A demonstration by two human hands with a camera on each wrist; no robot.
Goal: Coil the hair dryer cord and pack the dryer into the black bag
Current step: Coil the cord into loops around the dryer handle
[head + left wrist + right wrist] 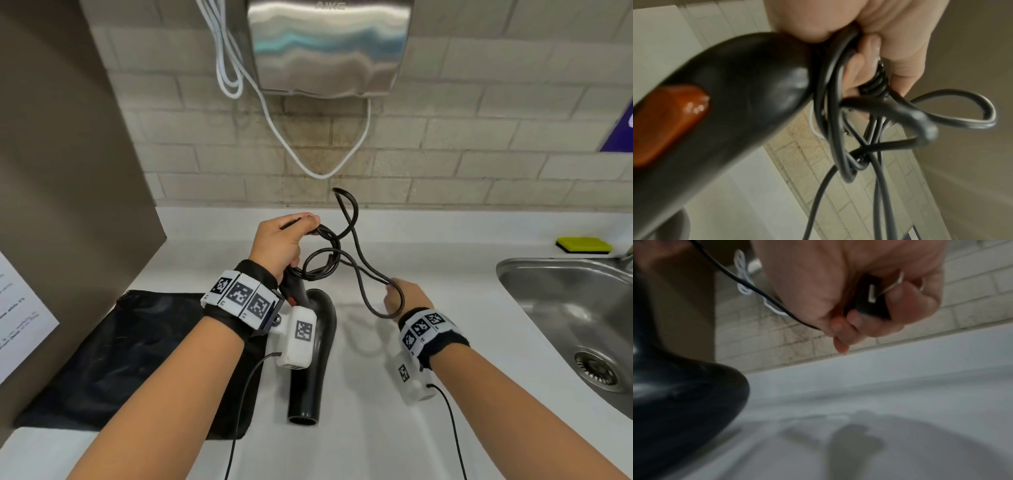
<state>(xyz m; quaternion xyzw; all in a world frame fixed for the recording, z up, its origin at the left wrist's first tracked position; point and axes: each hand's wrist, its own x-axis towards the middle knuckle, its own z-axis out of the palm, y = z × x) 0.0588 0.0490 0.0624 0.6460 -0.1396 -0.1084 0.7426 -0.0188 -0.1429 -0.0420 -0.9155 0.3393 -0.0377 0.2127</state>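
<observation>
On the steel hand dryer (325, 44) on the wall, embossed letters at the top seem to read "AIKE", but they are faint; a white cable (274, 126) hangs in loops under it. A sheet of paper (20, 322) at the left edge carries printed lines too small to read. The wall is of pale brick-shaped tiles, with dark stains below the hand dryer. The bench (428, 246) is white and smooth, with a steel sink (582, 308) at the right and a yellow sponge (584, 245) behind it. The left hand (281, 243) is held above the bench, its grip curled around the handle end of the black hair dryer (313, 359) together with several loops of the black cord (356, 260); an orange switch (668, 123) shows on the handle. The dryer's nozzle points toward the person. The right hand (404, 296) has its grip clamped on the plug (871, 303) at the cord's end. The black bag (113, 359) lies flat on the bench at the left, just beside the dryer.
</observation>
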